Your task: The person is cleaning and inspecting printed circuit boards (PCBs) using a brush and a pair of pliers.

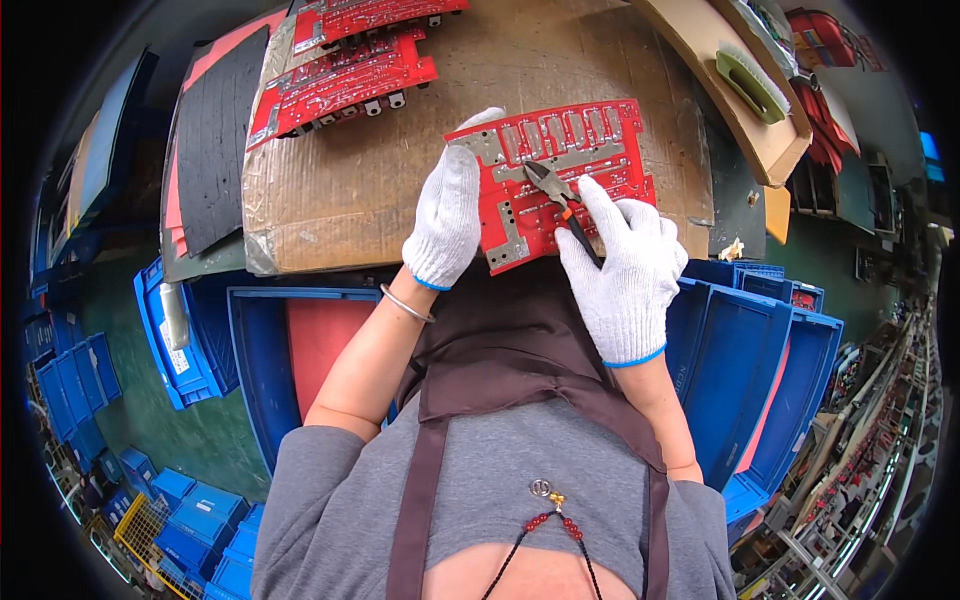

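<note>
A red circuit board (620,172) with silvery solder areas is tilted toward me over the near edge of the bench. My left hand (447,215), in a white knit glove with a blue cuff, grips the board by its left edge. In my right hand (630,262), gloved the same way, is a pair of diagonal cutters (553,188) with dark and orange handles. The jaws rest at or just above the board's soldered face, near its upper middle; whether they touch it I cannot tell. Part of the handles is hidden by my right glove.
Cardboard (330,210) covers the bench, with more red circuit boards (345,85) at the upper left beside a black sheet (213,140). A green-backed brush (750,85) lies in a cardboard tray (700,40) at right. Blue crates (725,350) stand below the bench on both sides.
</note>
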Demonstrator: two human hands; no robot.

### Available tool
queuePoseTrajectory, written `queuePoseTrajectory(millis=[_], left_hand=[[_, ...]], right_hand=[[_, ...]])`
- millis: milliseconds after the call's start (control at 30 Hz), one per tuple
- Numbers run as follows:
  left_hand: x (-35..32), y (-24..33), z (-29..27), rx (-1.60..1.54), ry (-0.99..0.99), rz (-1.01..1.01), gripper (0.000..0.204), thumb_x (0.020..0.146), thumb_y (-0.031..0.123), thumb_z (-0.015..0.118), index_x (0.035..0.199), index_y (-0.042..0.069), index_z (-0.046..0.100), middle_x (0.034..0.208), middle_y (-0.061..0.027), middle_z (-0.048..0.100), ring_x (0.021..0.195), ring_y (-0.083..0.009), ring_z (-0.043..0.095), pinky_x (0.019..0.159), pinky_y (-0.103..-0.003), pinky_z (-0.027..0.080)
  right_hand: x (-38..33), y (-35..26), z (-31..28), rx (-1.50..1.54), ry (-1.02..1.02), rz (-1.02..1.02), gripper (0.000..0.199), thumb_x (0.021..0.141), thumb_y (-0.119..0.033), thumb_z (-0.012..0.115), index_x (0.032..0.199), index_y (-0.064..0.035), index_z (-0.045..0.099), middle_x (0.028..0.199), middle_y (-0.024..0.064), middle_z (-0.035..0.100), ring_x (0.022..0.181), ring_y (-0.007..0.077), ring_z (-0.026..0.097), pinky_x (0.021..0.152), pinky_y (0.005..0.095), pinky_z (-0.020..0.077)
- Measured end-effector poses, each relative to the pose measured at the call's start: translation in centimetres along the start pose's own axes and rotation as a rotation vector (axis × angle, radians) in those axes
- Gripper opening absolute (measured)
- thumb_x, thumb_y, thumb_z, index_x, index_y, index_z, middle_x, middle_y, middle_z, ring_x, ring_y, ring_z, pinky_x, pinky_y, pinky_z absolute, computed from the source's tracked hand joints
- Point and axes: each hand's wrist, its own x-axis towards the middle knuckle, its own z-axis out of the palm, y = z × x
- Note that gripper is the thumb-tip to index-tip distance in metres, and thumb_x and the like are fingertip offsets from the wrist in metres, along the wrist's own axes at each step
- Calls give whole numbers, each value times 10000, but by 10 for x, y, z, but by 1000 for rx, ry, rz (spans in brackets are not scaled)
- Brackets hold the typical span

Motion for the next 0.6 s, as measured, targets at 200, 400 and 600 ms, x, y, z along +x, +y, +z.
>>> queuePoseTrajectory(millis=[200, 400, 600], left_hand=[[1, -2, -2, 48, 3, 23, 568, 1168, 397, 312, 1545, -11, 432, 1463, -137, 566, 1342, -195, 548, 1167, -365, 432], [1, 0, -2, 19, -13, 16, 560, 1168, 389, 330, 1549, -9, 430, 1464, -127, 565, 1340, -185, 548, 1163, -360, 436], [0, 0, -1, 2, -10, 19, 573, 1163, 406, 347, 1559, -2, 418, 1446, -129, 576, 1314, -177, 567, 1143, -356, 458]], right_hand=[[-4, -1, -10, -6, -18, -14, 600, 819, -306, 856, 1389, -237, 684, 1149, 73, 632, 1091, 292, 581, 932, 447, 400], [-4, -2, -11, -76, 1, -41, 628, 811, -309, 865, 1405, -243, 672, 1166, 71, 626, 1105, 293, 570, 938, 458, 388], [-3, -3, -11, -72, -5, -36, 627, 808, -304, 865, 1402, -244, 673, 1166, 74, 628, 1093, 291, 572, 927, 458, 389]])
